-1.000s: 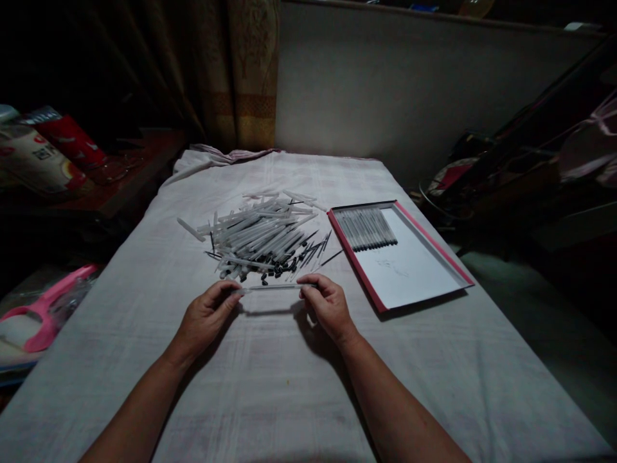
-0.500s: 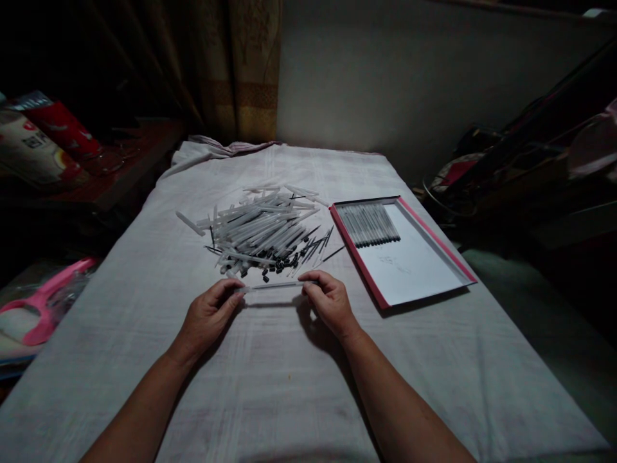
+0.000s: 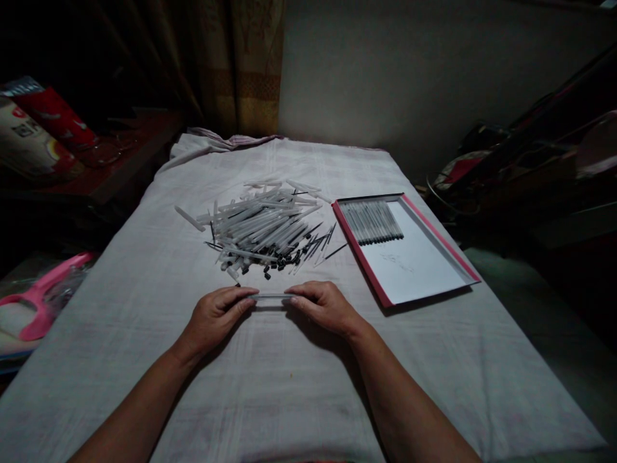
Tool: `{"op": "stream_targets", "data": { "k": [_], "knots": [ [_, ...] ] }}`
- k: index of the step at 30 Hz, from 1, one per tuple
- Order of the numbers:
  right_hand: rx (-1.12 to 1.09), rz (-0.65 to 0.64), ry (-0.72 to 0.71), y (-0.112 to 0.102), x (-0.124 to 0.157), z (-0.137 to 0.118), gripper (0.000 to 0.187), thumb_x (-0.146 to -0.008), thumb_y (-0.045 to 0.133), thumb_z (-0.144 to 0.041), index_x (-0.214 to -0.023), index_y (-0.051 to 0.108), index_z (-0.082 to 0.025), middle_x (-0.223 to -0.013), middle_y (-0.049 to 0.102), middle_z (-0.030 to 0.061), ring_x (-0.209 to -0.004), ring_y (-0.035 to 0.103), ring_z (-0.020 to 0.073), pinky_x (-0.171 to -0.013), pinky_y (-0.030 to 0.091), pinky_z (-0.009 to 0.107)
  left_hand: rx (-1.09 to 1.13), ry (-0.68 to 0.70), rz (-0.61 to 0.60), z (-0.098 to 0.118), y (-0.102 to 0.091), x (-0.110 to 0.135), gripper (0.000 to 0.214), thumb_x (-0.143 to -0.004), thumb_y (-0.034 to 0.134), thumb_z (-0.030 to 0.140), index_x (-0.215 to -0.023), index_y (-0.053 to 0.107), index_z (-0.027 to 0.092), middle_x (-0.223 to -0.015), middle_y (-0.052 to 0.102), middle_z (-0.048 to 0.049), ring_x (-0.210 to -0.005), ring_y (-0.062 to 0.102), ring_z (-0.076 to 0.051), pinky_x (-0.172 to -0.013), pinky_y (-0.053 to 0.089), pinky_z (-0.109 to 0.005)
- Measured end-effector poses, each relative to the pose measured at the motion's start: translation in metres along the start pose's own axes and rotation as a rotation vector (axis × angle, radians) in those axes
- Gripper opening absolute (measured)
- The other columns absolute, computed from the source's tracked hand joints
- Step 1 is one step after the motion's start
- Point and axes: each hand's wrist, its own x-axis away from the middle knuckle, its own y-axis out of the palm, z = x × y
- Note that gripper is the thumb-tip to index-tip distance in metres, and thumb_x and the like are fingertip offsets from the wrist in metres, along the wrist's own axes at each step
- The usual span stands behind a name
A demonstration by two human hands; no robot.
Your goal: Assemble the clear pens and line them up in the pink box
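Observation:
Between my two hands a clear pen (image 3: 270,296) lies level, a dark line showing along its inside. My left hand (image 3: 219,315) pinches its left end with thumb and fingers. The other end is in the pinch of my right hand (image 3: 322,305); both tips are hidden by fingers. Just beyond lies a loose pile of translucent pen barrels (image 3: 263,225). Small black caps (image 3: 277,260) are scattered at its near side, and thin dark refills (image 3: 315,247) lie at its right.
A pink-edged shallow box (image 3: 429,276) at the right holds a row of pens (image 3: 371,223) at its far left. White cloth (image 3: 231,405) covers the table. Pink-handled scissors (image 3: 41,302) sit low at the left; a red packet (image 3: 58,116) stands on a side table.
My hands have come closer together along the pen, the right moving left and the left slightly right. Less of the pen shows between them. The view has shifted slightly.

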Motion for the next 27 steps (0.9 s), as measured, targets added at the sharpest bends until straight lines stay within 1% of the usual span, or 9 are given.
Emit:
{"op": "stream_targets", "data": {
  "k": [7, 11, 15, 20, 24, 27],
  "knots": [
    [0.029, -0.017, -0.037, 0.006, -0.002, 0.001, 0.024, -0.089, 0.062, -0.026, -0.103, 0.081, -0.021, -0.095, 0.08, 0.008, -0.082, 0.074, 0.02, -0.079, 0.055, 0.032, 0.057, -0.017, 0.004, 0.0, -0.001, 0.0, 0.028, -0.086, 0.065, 0.045, -0.094, 0.081, 0.023, -0.087, 0.08, -0.0058, -0.077, 0.074, -0.02, -0.074, 0.061, -0.03],
    [-0.005, -0.039, -0.038, 0.008, -0.003, 0.0, 0.025, -0.091, 0.06, -0.027, -0.104, 0.08, -0.021, -0.094, 0.08, 0.0072, -0.083, 0.074, 0.0197, -0.077, 0.055, 0.029, 0.075, 0.011, -0.003, -0.001, -0.003, 0.0, 0.027, -0.087, 0.065, 0.044, -0.094, 0.081, 0.024, -0.085, 0.08, -0.0053, -0.075, 0.074, -0.019, -0.073, 0.061, -0.029],
    [-0.003, -0.055, -0.059, 0.009, -0.004, -0.002, 0.026, -0.093, 0.058, -0.028, -0.103, 0.08, -0.019, -0.093, 0.079, 0.0078, -0.082, 0.073, 0.0195, -0.076, 0.053, 0.028, 0.074, 0.028, -0.016, -0.002, -0.005, 0.0, 0.027, -0.088, 0.065, 0.045, -0.093, 0.081, 0.024, -0.086, 0.08, -0.0052, -0.075, 0.074, -0.019, -0.073, 0.061, -0.029],
    [0.008, -0.089, -0.065, 0.008, -0.005, -0.006, 0.026, -0.094, 0.055, -0.027, -0.097, 0.08, -0.019, -0.085, 0.078, 0.0058, -0.077, 0.071, 0.0183, -0.072, 0.051, 0.026, 0.076, 0.044, -0.034, -0.001, -0.006, -0.001, 0.025, -0.088, 0.065, 0.043, -0.092, 0.081, 0.024, -0.085, 0.079, -0.0054, -0.075, 0.074, -0.019, -0.074, 0.061, -0.029],
    [0.029, -0.066, -0.06, 0.011, -0.005, -0.007, 0.028, -0.094, 0.053, -0.027, -0.095, 0.079, -0.018, -0.083, 0.078, 0.0056, -0.075, 0.071, 0.0187, -0.071, 0.05, 0.027, 0.087, 0.005, -0.014, -0.001, -0.003, -0.003, 0.025, -0.087, 0.065, 0.042, -0.091, 0.08, 0.023, -0.085, 0.079, -0.0052, -0.077, 0.073, -0.02, -0.076, 0.06, -0.03],
    [0.069, -0.024, -0.049, 0.015, -0.006, -0.01, 0.027, -0.094, 0.053, -0.026, -0.094, 0.079, -0.019, -0.083, 0.078, 0.0048, -0.075, 0.07, 0.0183, -0.071, 0.051, 0.027, 0.087, -0.055, 0.032, -0.001, 0.0, -0.003, 0.029, -0.085, 0.064, 0.045, -0.093, 0.079, 0.022, -0.091, 0.079, -0.0063, -0.084, 0.073, -0.022, -0.082, 0.059, -0.034]
  ]
}}
